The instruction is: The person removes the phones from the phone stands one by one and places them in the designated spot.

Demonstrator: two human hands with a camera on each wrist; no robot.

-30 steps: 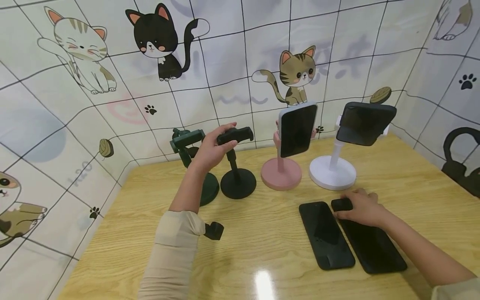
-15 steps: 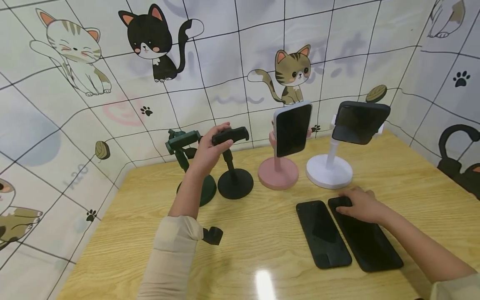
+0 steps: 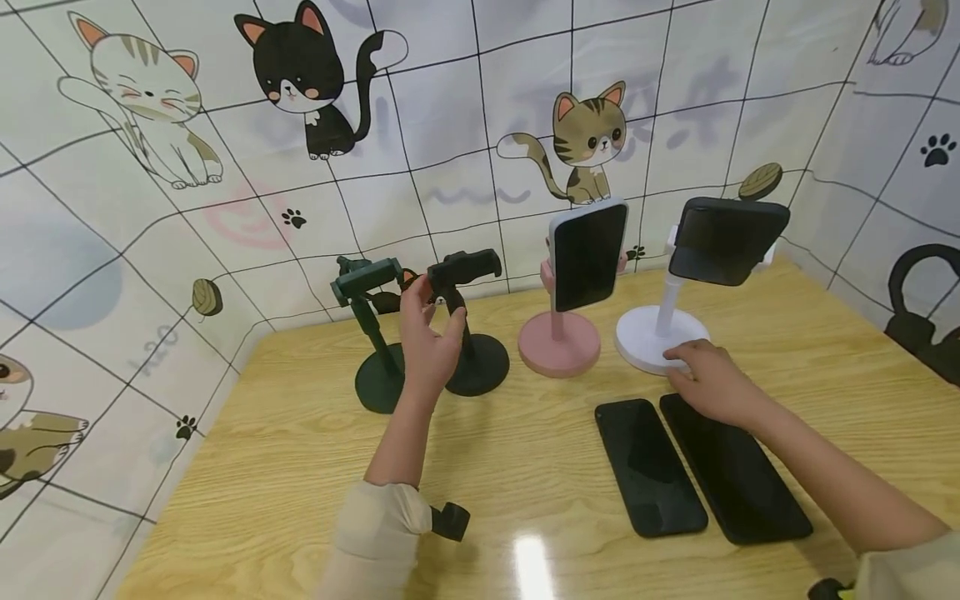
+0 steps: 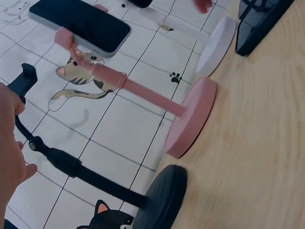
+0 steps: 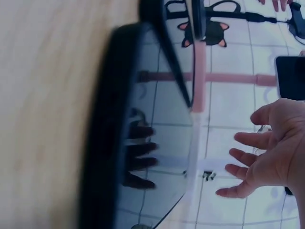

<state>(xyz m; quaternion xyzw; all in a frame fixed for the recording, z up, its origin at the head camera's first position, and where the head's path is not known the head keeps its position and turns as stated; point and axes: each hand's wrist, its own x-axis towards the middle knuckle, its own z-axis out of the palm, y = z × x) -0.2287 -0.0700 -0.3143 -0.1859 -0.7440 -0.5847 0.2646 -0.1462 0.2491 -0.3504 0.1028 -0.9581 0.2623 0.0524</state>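
My left hand (image 3: 431,350) is beside the black phone stand (image 3: 480,371), its fingertips right at the left end of the black clamp (image 3: 474,266). The thumb stands apart from the fingers, in front of the stem. In the left wrist view the left hand (image 4: 9,148) shows only at the edge, the stand's stem (image 4: 105,185) uncovered beside it. Over the top end of the right-hand black phone (image 3: 742,479) hovers my right hand (image 3: 712,387), fingertips overlapping the white stand's base. The right wrist view shows that hand (image 5: 276,157) with fingers spread and nothing between them.
A second black phone (image 3: 648,467) lies just left of the first. Left of the black stand is a dark green stand (image 3: 378,379). A pink stand (image 3: 558,346) and a white stand (image 3: 656,337) each hold a phone. A cat-patterned cloth (image 3: 450,108) hangs behind the wooden table (image 3: 300,467).
My left hand has let go of the black clamp and dropped lower beside the stand. My right hand has come off the right-hand phone's top end and moved up toward the white base.
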